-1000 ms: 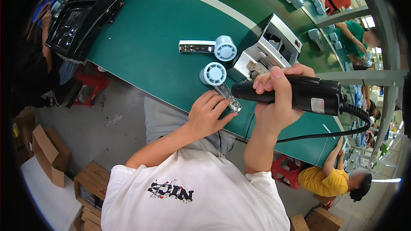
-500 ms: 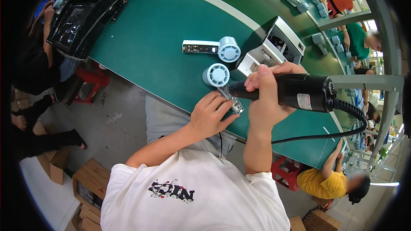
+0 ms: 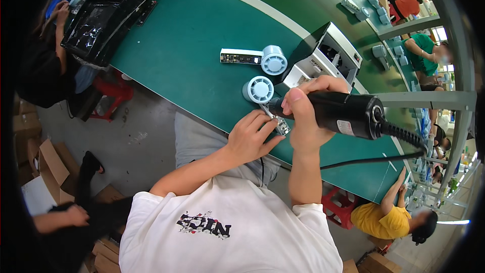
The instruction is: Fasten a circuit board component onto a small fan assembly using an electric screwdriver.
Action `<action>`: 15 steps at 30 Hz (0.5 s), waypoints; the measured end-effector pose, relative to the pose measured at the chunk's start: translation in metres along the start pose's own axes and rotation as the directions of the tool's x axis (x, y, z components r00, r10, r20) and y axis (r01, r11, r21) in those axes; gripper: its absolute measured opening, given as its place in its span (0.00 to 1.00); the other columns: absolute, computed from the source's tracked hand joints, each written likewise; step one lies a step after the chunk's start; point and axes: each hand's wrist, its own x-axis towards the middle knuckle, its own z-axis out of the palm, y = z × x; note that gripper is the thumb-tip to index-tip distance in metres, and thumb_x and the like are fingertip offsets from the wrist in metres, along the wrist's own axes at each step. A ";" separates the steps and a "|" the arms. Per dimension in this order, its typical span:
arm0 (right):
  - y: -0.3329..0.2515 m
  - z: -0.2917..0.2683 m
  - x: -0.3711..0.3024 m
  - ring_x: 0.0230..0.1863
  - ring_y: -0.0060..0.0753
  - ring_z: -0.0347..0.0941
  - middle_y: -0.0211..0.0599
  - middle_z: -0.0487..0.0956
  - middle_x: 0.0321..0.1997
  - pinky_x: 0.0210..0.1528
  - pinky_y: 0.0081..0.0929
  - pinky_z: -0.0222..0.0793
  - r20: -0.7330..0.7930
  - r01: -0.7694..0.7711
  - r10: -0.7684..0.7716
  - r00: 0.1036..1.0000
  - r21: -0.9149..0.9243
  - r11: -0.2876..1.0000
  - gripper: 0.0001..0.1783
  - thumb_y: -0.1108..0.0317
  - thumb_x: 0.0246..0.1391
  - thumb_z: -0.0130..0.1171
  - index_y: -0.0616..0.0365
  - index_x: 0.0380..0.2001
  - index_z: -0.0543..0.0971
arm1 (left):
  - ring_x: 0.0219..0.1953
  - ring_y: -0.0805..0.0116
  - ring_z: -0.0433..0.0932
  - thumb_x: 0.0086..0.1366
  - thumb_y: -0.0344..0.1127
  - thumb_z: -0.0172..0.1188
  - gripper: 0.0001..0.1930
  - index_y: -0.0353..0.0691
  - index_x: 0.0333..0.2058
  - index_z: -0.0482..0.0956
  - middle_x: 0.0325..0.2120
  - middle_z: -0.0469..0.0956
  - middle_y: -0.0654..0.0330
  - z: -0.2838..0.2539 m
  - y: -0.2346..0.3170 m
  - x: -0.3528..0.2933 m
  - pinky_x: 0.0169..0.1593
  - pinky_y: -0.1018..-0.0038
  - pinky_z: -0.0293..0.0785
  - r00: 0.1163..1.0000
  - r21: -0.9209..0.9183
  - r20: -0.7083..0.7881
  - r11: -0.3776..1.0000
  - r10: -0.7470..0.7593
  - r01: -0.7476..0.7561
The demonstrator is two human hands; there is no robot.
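while the green table [image 3: 192,40] spans the space before us, a black tray [image 3: 108,25] sits at its far left, well apart from our hands. the machine [image 3: 323,60] stands ahead and to the right, probably so we can reach it easily. our right hand [image 3: 307,116] wraps the black driver [image 3: 348,114], fingers closed round its barrel, the tool slanting down to the left, seemingly to bring its tip to the handle. the cable [image 3: 364,162] trails right and loops back beneath, clear of the parts. the far fan [image 3: 273,62] lies just beyond, its handle's board facing up. the near fan [image 3: 259,90] lies on the table before us, handle pointing toward us; our left hand [image 3: 248,136] grips that handle between bent fingers and thumb, likely to steady it. whether the driver's tip touches it, we cannot tell.
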 end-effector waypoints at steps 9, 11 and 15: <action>-0.046 -0.098 0.050 0.17 0.26 0.62 0.33 0.66 0.19 0.23 0.28 0.63 -0.241 -0.104 0.280 0.929 0.559 0.823 0.09 0.69 0.61 0.51 0.60 0.43 0.69 | 0.31 0.57 0.76 0.48 0.43 0.74 0.25 0.35 0.42 0.79 0.26 0.78 0.55 -0.013 0.016 0.016 0.35 0.64 0.73 0.983 0.068 0.153 0.994 -0.100 0.091; -0.045 -0.118 0.060 0.17 0.25 0.61 0.33 0.67 0.19 0.24 0.27 0.62 -0.301 -0.084 0.290 0.908 0.550 0.831 0.09 0.67 0.62 0.52 0.59 0.43 0.69 | 0.29 0.56 0.76 0.51 0.47 0.72 0.27 0.35 0.45 0.79 0.25 0.78 0.54 -0.012 0.020 0.024 0.34 0.64 0.72 0.983 0.102 0.163 0.992 -0.084 0.068; -0.041 -0.141 0.074 0.20 0.25 0.63 0.32 0.68 0.20 0.26 0.27 0.62 -0.309 -0.053 0.311 0.899 0.627 0.777 0.12 0.61 0.65 0.51 0.59 0.42 0.70 | 0.21 0.56 0.76 0.54 0.49 0.70 0.23 0.39 0.42 0.80 0.17 0.76 0.57 -0.017 0.031 0.038 0.26 0.66 0.71 0.931 0.183 0.236 0.953 -0.279 0.240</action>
